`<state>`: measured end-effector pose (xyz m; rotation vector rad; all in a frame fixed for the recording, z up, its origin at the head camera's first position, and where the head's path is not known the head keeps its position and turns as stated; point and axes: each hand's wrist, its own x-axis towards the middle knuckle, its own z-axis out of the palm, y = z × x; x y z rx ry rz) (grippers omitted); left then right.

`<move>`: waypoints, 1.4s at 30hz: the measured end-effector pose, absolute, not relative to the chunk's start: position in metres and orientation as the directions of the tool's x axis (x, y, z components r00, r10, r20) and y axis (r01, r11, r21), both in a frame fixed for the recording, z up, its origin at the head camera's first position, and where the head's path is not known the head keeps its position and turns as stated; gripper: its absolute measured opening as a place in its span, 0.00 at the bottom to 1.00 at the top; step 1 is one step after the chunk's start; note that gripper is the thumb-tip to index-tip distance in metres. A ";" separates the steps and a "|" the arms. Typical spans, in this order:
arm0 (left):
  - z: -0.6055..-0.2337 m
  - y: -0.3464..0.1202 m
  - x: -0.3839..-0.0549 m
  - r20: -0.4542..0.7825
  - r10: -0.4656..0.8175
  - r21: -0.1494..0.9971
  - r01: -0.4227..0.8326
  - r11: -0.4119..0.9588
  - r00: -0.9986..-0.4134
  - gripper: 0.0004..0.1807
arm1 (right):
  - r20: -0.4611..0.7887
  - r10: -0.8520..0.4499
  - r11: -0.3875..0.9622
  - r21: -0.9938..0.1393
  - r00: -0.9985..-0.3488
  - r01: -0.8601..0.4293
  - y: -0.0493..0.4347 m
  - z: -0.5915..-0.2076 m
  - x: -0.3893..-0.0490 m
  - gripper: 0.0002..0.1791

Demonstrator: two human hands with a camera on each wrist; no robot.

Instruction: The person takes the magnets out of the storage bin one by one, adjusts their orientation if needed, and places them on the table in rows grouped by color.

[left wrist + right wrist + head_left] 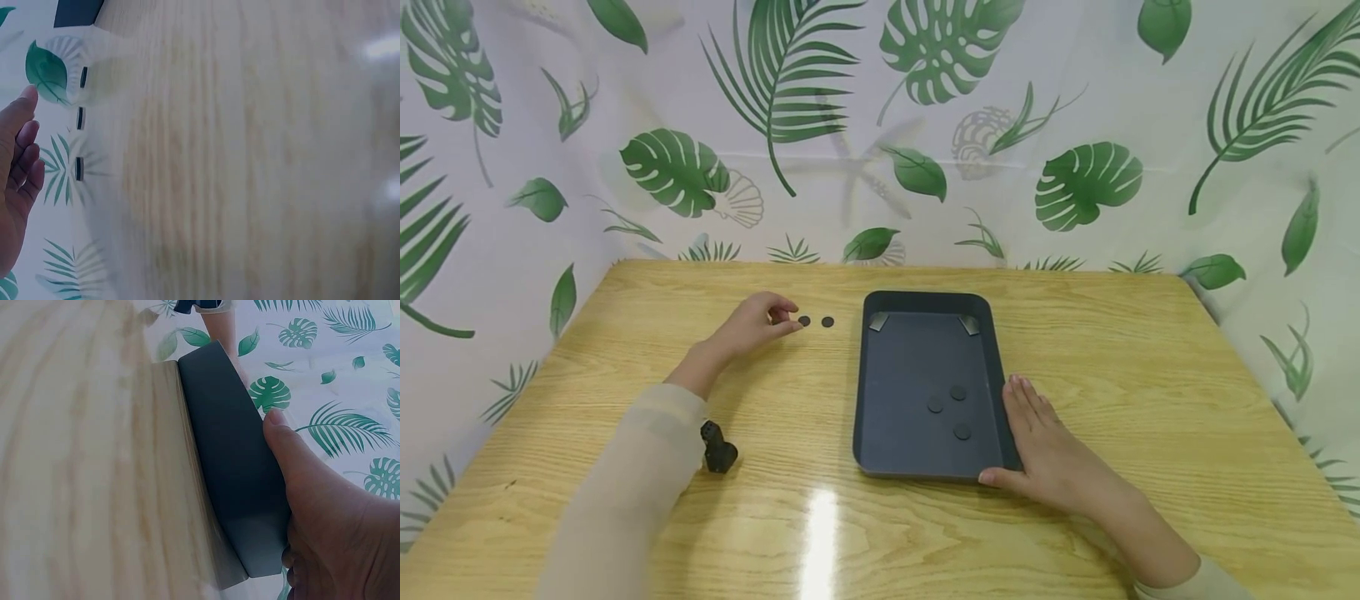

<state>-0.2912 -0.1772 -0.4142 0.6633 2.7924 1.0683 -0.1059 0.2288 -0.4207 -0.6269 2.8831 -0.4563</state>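
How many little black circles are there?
6: three circles in the tray, and three more circles in a row on the table by the left hand. The head view shows only two of those; more could be hidden.

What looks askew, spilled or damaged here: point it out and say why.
Nothing appears spilled or askew. Two shiny patches in the far corners of the tray stand out, brighter than its dark surface; reflections or attached pieces, I can't tell.

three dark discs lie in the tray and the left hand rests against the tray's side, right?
Wrong hand: the right hand rests against the side of the tray, while the left hand is away from it, as the head view shows. Three dark discs do lie inside.
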 end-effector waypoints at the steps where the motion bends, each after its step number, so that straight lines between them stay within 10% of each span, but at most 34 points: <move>1: -0.413 -0.175 -0.290 0.082 0.432 0.652 0.376 0.658 -0.898 0.19 | -0.086 -0.426 0.866 -0.326 -0.901 -0.379 0.229 -0.421 -0.106 0.60; 42: -0.396 -0.097 -0.266 0.176 0.766 0.421 0.751 0.509 -0.618 0.18 | -0.078 -0.435 0.861 -0.327 -0.897 -0.389 0.230 -0.422 -0.106 0.60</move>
